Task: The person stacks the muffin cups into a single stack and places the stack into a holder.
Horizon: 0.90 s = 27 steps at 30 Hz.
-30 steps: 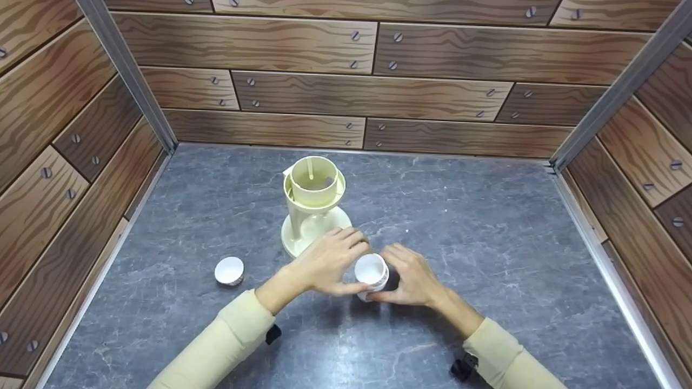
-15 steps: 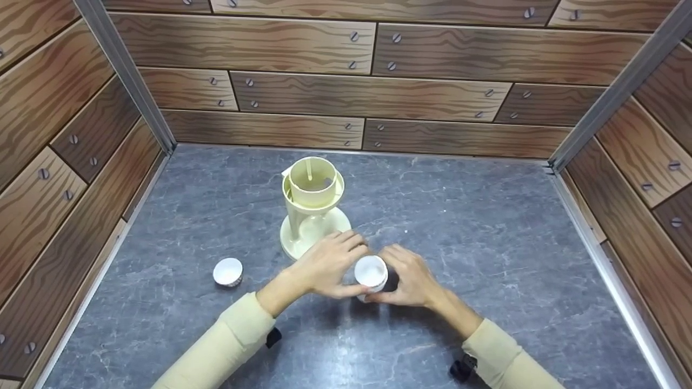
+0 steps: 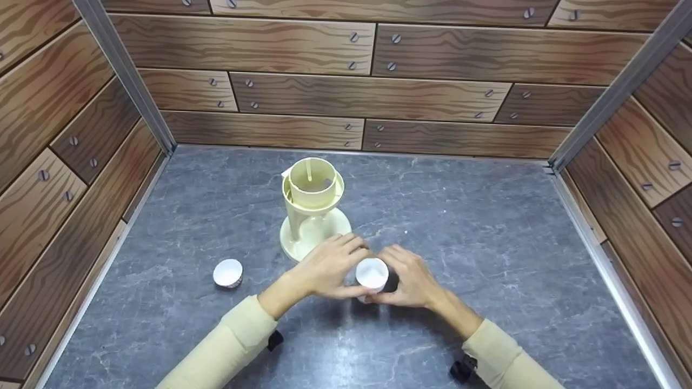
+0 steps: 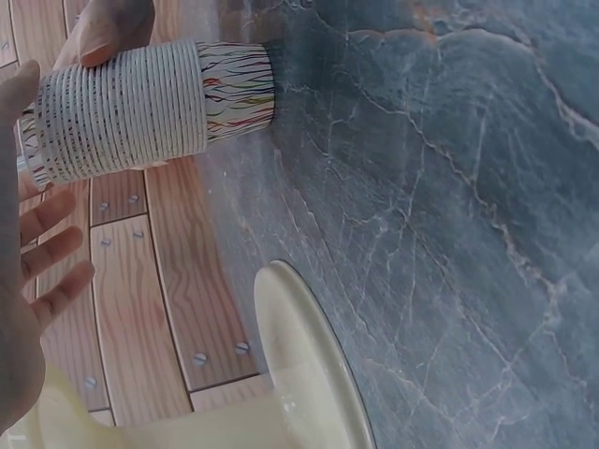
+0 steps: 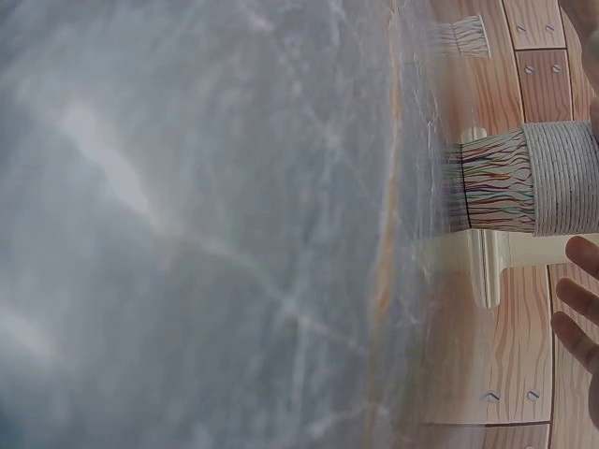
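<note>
A stack of nested paper cups (image 3: 372, 274) stands on the table between my hands, its white mouth facing up. Its patterned sides and many stacked rims show in the left wrist view. My left hand (image 3: 331, 267) curves round the far left side, thumb tip at the near side of the top rim. My right hand (image 3: 409, 275) holds the stack from the right, its thumb (image 4: 112, 33) against the rims. Several fingers (image 5: 580, 304) of the right hand stand off the stack. A single paper cup (image 3: 228, 273) stands upright to the left.
Just behind my left hand stands a pale yellow plastic stand (image 3: 294, 219) with a round base and a hollow cylinder on top. Wood-patterned walls (image 3: 303, 94) enclose the grey marbled table (image 3: 486, 232) at the back and both sides.
The top of the cup stack has shifted slightly toward the near side, and less of its outer side shows. Both hands stay around it, nearly still.
</note>
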Each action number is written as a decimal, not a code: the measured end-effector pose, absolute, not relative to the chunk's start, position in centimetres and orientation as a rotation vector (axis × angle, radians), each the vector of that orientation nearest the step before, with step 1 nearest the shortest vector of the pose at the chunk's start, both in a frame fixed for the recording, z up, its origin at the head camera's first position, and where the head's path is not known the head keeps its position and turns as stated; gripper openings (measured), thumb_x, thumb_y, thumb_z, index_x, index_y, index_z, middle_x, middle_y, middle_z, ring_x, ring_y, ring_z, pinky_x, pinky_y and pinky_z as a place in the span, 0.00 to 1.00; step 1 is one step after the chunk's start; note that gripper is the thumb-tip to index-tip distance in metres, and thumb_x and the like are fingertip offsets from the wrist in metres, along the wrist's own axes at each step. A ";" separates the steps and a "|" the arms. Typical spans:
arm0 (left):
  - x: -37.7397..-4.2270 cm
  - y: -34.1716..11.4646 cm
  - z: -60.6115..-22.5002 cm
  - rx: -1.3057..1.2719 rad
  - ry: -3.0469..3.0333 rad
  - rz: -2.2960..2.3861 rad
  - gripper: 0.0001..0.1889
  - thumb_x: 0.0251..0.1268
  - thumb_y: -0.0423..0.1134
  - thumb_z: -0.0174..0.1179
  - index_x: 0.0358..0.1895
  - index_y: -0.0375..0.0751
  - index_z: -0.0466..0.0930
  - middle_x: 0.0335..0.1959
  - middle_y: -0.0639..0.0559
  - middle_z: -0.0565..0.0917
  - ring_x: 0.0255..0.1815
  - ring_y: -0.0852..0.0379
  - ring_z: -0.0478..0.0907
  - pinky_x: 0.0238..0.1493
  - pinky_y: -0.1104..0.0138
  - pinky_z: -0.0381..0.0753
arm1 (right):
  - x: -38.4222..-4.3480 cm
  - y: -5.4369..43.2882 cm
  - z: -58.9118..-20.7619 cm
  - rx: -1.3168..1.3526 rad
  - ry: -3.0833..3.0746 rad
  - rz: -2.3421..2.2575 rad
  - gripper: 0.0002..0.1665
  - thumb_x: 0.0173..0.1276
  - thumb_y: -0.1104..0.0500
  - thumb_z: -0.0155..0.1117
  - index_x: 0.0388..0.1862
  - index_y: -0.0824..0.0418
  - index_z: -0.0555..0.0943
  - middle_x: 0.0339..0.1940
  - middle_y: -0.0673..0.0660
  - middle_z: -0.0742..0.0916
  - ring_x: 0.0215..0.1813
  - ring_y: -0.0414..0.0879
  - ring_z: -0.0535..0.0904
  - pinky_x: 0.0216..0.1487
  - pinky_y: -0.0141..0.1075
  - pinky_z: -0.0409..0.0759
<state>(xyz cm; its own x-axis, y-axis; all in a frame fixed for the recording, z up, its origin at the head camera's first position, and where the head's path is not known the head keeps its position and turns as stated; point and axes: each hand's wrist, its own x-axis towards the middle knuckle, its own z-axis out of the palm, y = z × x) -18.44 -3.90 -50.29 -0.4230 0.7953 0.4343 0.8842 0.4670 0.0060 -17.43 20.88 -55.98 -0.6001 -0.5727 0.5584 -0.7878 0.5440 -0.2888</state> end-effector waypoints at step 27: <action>-18.3 -4.3 -51.4 -1.402 -2.359 -0.424 0.30 0.67 0.69 0.62 0.60 0.51 0.81 0.50 0.55 0.84 0.51 0.56 0.80 0.51 0.64 0.82 | -17.4 20.9 -55.9 1.111 -2.398 0.742 0.41 0.46 0.28 0.83 0.49 0.54 0.84 0.42 0.48 0.89 0.45 0.42 0.83 0.46 0.37 0.85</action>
